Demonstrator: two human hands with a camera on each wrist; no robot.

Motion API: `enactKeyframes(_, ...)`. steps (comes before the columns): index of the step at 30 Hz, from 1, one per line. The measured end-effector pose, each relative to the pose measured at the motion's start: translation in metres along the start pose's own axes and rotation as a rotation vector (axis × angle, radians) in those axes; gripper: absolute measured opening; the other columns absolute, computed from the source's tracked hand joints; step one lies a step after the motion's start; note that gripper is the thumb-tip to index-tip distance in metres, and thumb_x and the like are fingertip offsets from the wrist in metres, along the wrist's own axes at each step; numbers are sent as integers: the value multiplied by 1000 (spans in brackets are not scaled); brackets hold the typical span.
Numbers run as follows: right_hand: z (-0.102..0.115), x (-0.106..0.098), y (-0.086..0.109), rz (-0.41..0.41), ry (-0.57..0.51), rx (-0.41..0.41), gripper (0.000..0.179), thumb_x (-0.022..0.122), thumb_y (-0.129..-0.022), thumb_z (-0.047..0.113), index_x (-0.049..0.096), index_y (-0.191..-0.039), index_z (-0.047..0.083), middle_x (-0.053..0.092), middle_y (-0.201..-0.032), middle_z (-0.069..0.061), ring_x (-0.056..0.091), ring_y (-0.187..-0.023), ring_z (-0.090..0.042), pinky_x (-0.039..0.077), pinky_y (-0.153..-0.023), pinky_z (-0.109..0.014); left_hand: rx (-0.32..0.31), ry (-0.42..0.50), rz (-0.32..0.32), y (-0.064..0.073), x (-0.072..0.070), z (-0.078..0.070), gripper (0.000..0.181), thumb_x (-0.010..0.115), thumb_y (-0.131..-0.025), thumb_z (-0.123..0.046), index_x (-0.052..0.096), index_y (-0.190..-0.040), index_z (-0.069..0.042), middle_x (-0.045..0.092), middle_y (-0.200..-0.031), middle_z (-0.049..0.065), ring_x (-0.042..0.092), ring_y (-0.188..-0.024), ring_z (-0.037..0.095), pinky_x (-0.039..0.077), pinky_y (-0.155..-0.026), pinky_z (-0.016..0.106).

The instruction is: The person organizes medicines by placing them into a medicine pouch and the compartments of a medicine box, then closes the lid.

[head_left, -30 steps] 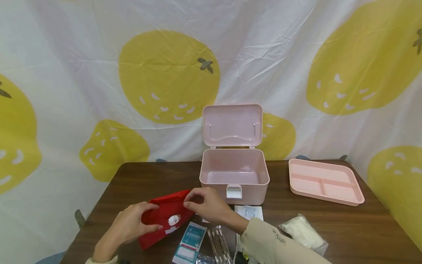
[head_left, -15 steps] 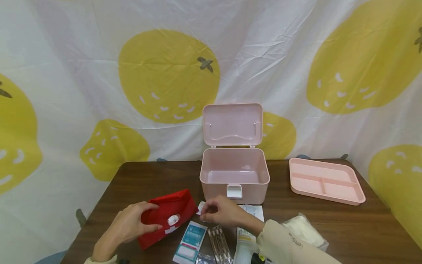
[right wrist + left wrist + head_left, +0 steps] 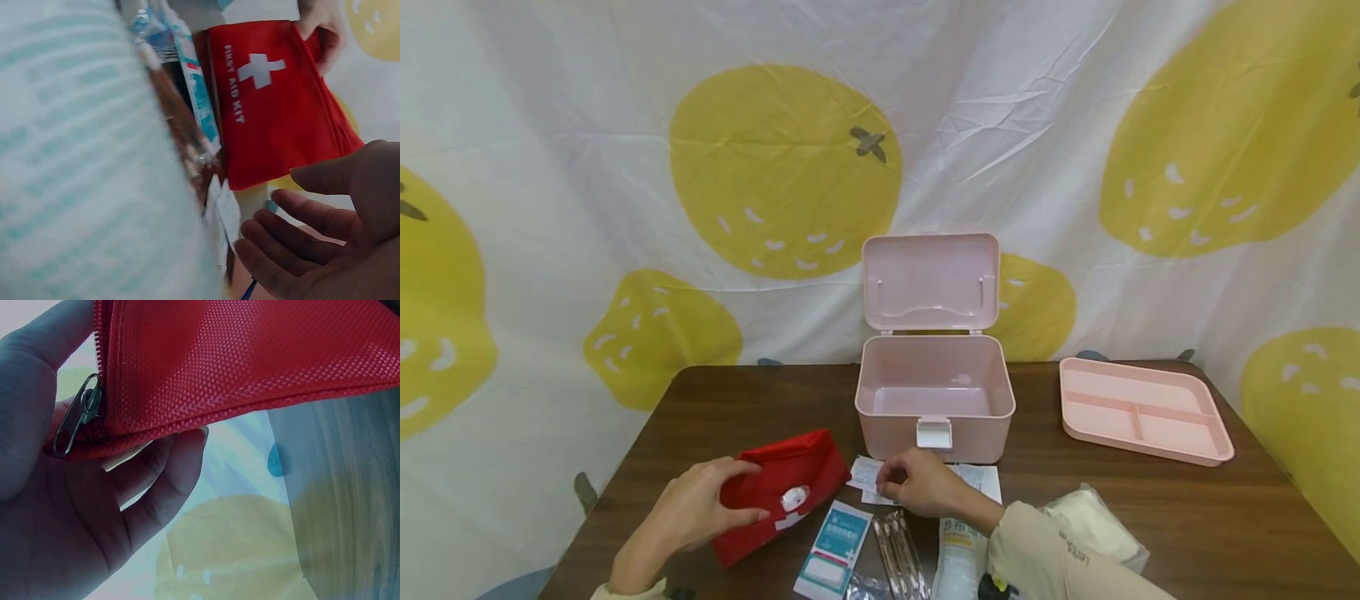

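Note:
My left hand [image 3: 696, 504] holds a red first aid pouch [image 3: 818, 468] at its left end, fingers on one side and thumb on the other. In the left wrist view, the pouch's zip pull [image 3: 78, 417] hangs beside the palm. To the right of the pouch, my right hand [image 3: 928, 485] is over several flat white packets [image 3: 863, 472] in front of the pink box. The right wrist view shows its loosely bent fingers with nothing between them, near the pouch's lower corner. "FIRST AID KIT" and a white cross [image 3: 261, 70] are printed on the pouch.
Behind stands the pink box [image 3: 934, 400] with its lid up. A divided pink tray [image 3: 1097, 429] lies at right, a bag of white cotton [image 3: 1093, 525] before it. Nearer are a teal packet [image 3: 833, 550], cotton swabs [image 3: 898, 554] and a wrapped gauze roll [image 3: 958, 562].
My right hand has left the pouch's right end and moved right to above the white packets. The left hand keeps its hold, and the pouch stays in place.

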State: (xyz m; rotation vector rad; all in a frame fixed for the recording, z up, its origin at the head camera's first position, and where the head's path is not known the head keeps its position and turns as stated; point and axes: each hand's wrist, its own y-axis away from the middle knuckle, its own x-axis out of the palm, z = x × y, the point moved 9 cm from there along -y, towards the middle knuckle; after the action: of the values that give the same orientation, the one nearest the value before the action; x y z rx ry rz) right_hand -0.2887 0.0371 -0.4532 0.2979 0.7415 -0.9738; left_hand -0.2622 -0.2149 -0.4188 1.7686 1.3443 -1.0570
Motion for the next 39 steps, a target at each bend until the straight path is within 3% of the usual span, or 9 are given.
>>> enactKeyframes(5, -4, 5, 1, -21, 35, -18, 9, 70, -86, 10, 73, -91, 4, 70, -82, 0, 60, -75, -8, 50, -70, -28, -1, -10, 0, 0, -1, 0, 61, 89, -69, -41, 68, -119, -13, 69, -110, 4, 62, -89, 18, 59, -70, 40)
enactKeyframes(12, -5, 9, 5, -38, 154, -26, 26, 71, -84, 12, 69, -106, -3, 71, -102, -16, 66, -97, -33, 53, -85, -43, -12, -16, 3, 0, 0, 0, 60, 89, -69, -41, 69, -118, -14, 69, -110, 4, 62, -88, 18, 59, -71, 41)
enactKeyframes(19, -6, 14, 7, -25, 259, -37, 34, 71, -81, 6, 65, -111, -6, 68, -106, -18, 65, -103, -36, 53, -89, -45, -46, -5, 10, 0, 1, 2, 61, 89, -68, -41, 69, -119, -13, 69, -109, 3, 61, -89, 17, 60, -72, 41)
enactKeyframes(24, -10, 13, 4, -45, 293, -1, 40, 76, -72, 5, 66, -109, -3, 68, -103, -15, 64, -99, -34, 53, -85, -45, -81, 7, 13, 0, 2, 5, 60, 90, -68, -40, 69, -118, -15, 69, -109, 2, 61, -90, 17, 60, -73, 40)
enactKeyframes(32, -22, 14, 3, -37, 301, 164, 40, 83, -59, 8, 67, -95, 6, 61, -89, -5, 59, -90, -29, 46, -75, -51, -90, 17, 22, 0, 2, 6, 61, 90, -67, -39, 69, -119, -15, 68, -109, 2, 61, -90, 17, 60, -72, 41)
enactKeyframes(39, -22, 15, 6, 18, 234, 198, 34, 83, -52, 5, 64, -81, 8, 59, -75, 2, 54, -76, -20, 38, -66, -41, -88, 11, 17, 0, 2, 7, 60, 90, -67, -40, 69, -117, -15, 68, -108, 1, 61, -90, 17, 60, -72, 40)
